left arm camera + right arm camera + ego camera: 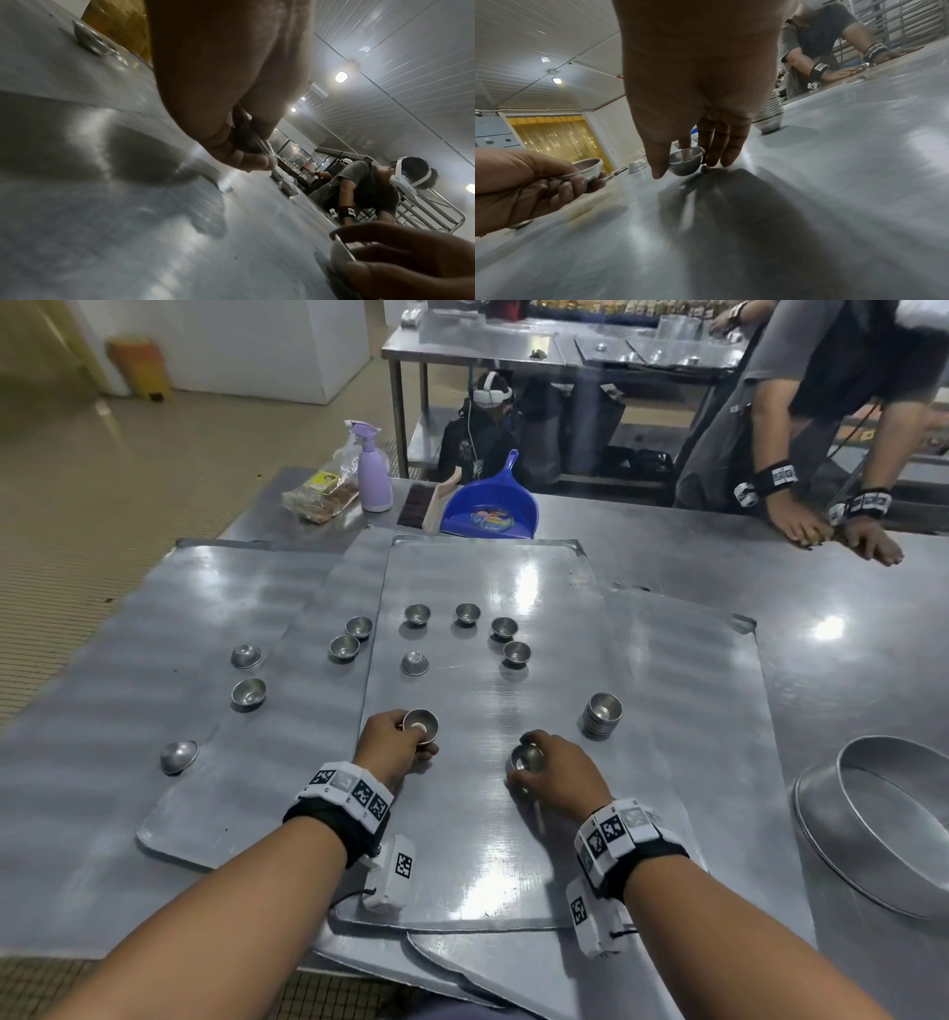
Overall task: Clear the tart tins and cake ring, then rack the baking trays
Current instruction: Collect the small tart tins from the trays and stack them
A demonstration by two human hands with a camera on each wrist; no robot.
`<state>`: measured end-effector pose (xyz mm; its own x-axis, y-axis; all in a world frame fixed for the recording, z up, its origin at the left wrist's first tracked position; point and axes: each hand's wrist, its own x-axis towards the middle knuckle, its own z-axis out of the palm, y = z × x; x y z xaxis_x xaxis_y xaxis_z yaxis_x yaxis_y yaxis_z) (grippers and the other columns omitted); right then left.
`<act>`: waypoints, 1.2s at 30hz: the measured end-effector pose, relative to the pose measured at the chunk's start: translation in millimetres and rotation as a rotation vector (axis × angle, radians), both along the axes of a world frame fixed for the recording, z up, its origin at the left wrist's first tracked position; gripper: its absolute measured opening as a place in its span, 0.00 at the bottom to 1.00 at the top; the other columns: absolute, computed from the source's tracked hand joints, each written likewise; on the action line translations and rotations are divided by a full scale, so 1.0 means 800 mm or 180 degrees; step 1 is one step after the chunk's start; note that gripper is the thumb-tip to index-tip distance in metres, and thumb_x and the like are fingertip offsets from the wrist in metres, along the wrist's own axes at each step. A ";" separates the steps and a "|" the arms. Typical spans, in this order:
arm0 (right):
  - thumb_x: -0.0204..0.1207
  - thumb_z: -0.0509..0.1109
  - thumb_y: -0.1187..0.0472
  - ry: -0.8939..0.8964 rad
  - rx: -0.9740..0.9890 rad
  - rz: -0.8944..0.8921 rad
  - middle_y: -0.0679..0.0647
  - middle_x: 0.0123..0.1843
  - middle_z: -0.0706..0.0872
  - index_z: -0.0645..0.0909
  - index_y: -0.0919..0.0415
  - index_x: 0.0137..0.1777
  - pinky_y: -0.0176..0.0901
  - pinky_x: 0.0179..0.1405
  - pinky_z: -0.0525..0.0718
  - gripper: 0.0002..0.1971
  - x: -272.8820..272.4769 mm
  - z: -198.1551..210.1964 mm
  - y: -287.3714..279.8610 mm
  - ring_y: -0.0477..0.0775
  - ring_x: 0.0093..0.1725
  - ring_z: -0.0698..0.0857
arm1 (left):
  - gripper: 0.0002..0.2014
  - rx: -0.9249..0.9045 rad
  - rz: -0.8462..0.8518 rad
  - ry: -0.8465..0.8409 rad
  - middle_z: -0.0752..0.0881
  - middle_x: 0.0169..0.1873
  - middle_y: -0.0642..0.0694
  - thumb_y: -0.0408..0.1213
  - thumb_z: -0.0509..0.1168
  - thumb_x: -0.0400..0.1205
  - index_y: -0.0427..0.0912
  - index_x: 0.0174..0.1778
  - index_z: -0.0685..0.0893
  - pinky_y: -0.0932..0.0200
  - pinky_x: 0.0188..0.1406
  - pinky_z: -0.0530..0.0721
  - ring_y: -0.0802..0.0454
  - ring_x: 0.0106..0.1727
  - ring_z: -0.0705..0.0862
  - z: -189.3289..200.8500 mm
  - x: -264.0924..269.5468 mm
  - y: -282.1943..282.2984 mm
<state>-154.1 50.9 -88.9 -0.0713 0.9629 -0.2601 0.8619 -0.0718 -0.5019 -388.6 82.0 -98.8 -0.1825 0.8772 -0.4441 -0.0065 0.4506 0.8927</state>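
Observation:
Small round metal tart tins are scattered over overlapping baking trays point(488, 880) on a steel table. My left hand point(395, 737) grips one tin point(420, 722) by its rim just above the top tray; the same tin point(589, 168) shows in the right wrist view. My right hand point(552, 767) pinches another tin point(526, 759) point(686, 162) between thumb and fingers, close to the tray. A short stack of tins point(602, 712) stands right of my right hand. The cake ring point(893, 819) sits at the table's right edge.
Several loose tins lie further back and on the left tray point(154, 634). A blue dustpan point(490, 508), a brush, a purple spray bottle point(374, 469) and a bagged loaf stand at the far edge. Another person's hands point(842, 536) rest on the table's far right.

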 end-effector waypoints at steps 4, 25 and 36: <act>0.75 0.75 0.48 0.0212 0.0158 0.0057 0.53 0.71 0.84 0.75 0.53 0.77 0.45 0.63 0.77 0.31 -0.018 0.005 0.005 0.56 0.69 0.82 | 0.09 0.0026 -0.0014 0.0053 0.85 0.32 0.32 0.19 0.58 0.83 0.29 0.49 0.84 0.53 0.31 0.85 0.51 0.21 0.84 0.002 -0.004 -0.006; 0.75 0.75 0.41 0.0465 0.0649 0.0586 0.49 0.70 0.86 0.72 0.48 0.80 0.47 0.61 0.81 0.34 -0.153 0.040 0.027 0.53 0.68 0.83 | 0.14 0.0037 0.0314 -0.1231 0.87 0.36 0.36 0.39 0.61 0.86 0.34 0.43 0.85 0.51 0.35 0.89 0.42 0.36 0.87 0.039 -0.047 -0.015; 0.76 0.74 0.42 0.0065 0.0152 0.0001 0.51 0.69 0.84 0.79 0.51 0.72 0.48 0.64 0.80 0.27 -0.129 0.000 0.022 0.53 0.65 0.84 | 0.10 0.0152 -0.0170 0.0117 0.89 0.37 0.37 0.25 0.60 0.83 0.34 0.52 0.87 0.54 0.33 0.86 0.45 0.34 0.91 0.010 -0.103 -0.004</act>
<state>-257.5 68.8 -88.6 -0.0765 0.9742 -0.2124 0.8515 -0.0470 -0.5222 -471.1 79.1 -90.7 -0.1502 0.9062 -0.3953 0.0496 0.4063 0.9124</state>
